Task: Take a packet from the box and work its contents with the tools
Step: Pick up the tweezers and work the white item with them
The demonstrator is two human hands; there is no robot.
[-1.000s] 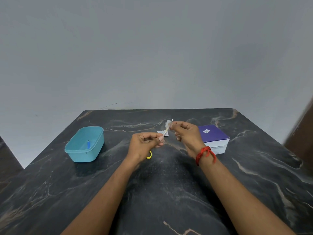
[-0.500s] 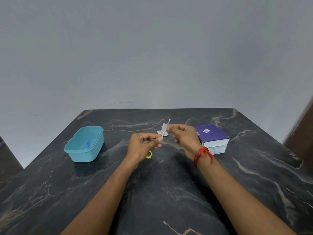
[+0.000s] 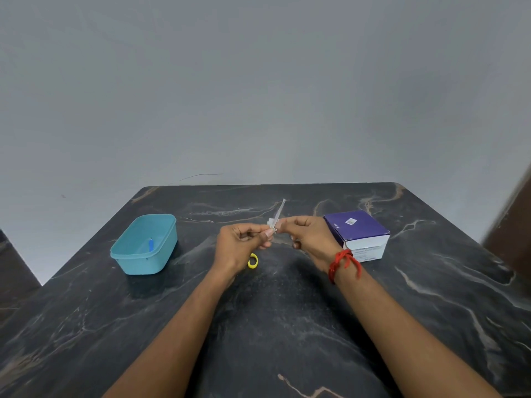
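Above the middle of the dark marble table [image 3: 287,326], both hands meet on a thin, pale packet [image 3: 279,211] that sticks up and to the right. My left hand [image 3: 241,245] pinches its lower end with thumb and forefinger. My right hand [image 3: 310,239], with a red thread on the wrist, pinches it from the right. A purple and white box [image 3: 359,234] stands just right of my right hand. A yellow ring handle of a tool [image 3: 253,260] shows under my left hand; the rest of the tool is hidden.
A teal plastic tub [image 3: 143,244] sits at the left with a small blue item [image 3: 150,245] inside. A grey wall rises behind the table's far edge. A dark brown object stands at the right edge of view.
The hands have come closer together on the packet. The crumpled white bit at its top a second ago is gone, and the packet now stands straighter.
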